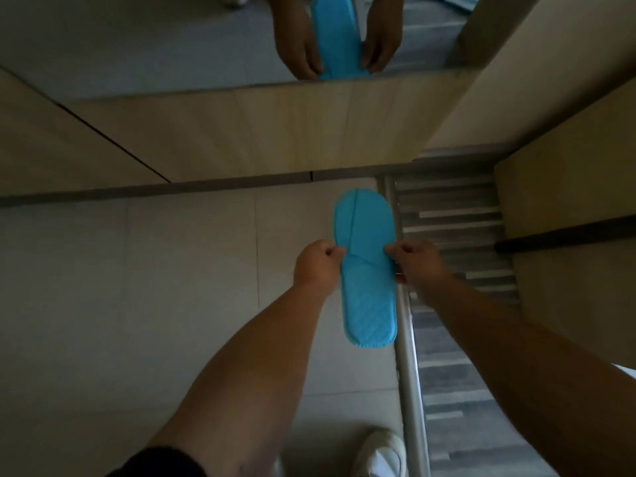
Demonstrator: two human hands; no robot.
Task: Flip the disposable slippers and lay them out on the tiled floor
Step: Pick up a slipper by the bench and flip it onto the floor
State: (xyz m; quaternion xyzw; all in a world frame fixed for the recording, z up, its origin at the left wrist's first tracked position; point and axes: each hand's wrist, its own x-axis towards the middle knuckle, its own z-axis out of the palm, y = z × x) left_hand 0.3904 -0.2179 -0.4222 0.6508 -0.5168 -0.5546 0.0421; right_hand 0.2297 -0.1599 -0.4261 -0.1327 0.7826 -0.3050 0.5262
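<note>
Slipper (pixel 366 270): blue, held above tiled floor (pixel 172 287)
Left hand (pixel 318 265): pinching its left edge
Right hand (pixel 418 265): pinching its right edge

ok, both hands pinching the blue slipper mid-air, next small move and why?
Probably lower it toward the tiled floor and let go. The left hand and right hand pinch the blue slipper at its sides, strap side up, apparently above the tiles, so laying it flat looks next.

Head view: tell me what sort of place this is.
Probably a hotel room entryway, though that is a guess. A blue disposable slipper is held over a tiled floor, beside a metal threshold strip onto striped carpet, facing a low wall mirror.
</note>
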